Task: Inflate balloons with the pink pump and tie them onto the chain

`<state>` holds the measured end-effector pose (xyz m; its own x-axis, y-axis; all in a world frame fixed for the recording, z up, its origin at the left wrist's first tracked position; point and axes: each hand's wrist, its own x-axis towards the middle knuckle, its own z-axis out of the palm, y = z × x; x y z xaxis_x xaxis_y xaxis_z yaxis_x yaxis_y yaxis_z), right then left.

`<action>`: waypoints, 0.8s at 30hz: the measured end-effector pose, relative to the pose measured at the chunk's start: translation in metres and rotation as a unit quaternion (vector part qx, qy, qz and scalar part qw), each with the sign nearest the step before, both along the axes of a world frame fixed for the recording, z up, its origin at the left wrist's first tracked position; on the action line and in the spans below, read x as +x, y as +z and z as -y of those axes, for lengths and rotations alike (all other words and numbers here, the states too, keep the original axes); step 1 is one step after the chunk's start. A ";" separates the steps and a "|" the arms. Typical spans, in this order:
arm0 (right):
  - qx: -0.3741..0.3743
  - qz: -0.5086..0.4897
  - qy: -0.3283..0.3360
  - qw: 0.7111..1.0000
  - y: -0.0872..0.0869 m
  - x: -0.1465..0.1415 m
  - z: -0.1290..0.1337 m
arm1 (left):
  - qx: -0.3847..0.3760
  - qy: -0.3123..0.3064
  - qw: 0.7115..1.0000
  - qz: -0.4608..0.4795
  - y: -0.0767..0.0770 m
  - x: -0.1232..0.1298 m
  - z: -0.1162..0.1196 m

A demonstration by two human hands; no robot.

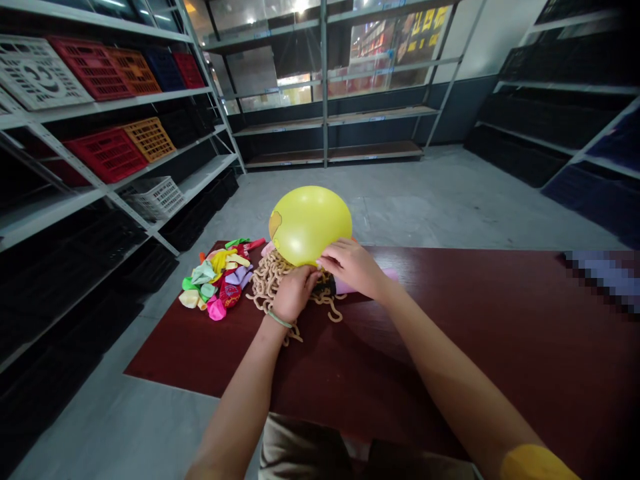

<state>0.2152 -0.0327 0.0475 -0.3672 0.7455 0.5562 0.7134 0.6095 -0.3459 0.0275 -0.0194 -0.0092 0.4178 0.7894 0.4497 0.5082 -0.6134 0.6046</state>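
Observation:
An inflated yellow balloon (313,223) with an orange patch on its left side stands above the dark red table. My left hand (296,293), with a green band at the wrist, is closed at the balloon's lower end. Against its lower right side, my right hand (353,265) has its fingers pinched together at the same end. The neck between the hands is mostly hidden. Beneath lies a heap of tan curly strands (270,277). A light purple object (345,285) with a black end is partly hidden under my right hand.
A pile of colourful deflated balloons (217,273) lies on the left of the table (450,333). A pixelated lilac object (607,277) is at the table's right. Shelves with crates (107,153) stand at the left, more shelving (325,120) behind.

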 end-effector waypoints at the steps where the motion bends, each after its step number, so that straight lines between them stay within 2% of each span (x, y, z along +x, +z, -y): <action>1: -0.005 -0.001 -0.001 1.000 0.000 -0.003 0.002 | 0.017 0.003 1.000 -0.012 -0.002 0.000 0.000; 7: -0.035 -0.019 0.019 0.999 0.003 -0.017 0.010 | 0.087 0.051 0.994 -0.049 -0.009 -0.001 -0.001; 9: -0.048 -0.037 0.030 0.998 0.004 -0.015 0.009 | 0.094 0.048 0.993 -0.053 -0.008 -0.001 -0.001; 14: -0.101 -0.102 0.032 0.989 0.008 -0.002 0.003 | 0.051 -0.008 0.999 -0.015 -0.002 0.000 0.003; 17: -0.117 -0.102 0.039 0.987 0.008 0.003 0.002 | 0.016 -0.012 0.999 0.036 0.000 0.001 0.004; 20: -0.089 -0.070 0.037 0.993 0.007 0.002 0.002 | -0.010 -0.011 0.997 0.082 0.000 0.002 0.005; 24: -0.004 0.036 0.014 0.999 0.005 -0.001 0.005 | -0.033 0.002 0.988 0.152 0.000 0.003 0.006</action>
<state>0.2140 -0.0375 0.0527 -0.4273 0.7380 0.5223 0.7188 0.6277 -0.2990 0.0309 -0.0253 -0.0095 0.2693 0.8224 0.5011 0.2993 -0.5661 0.7681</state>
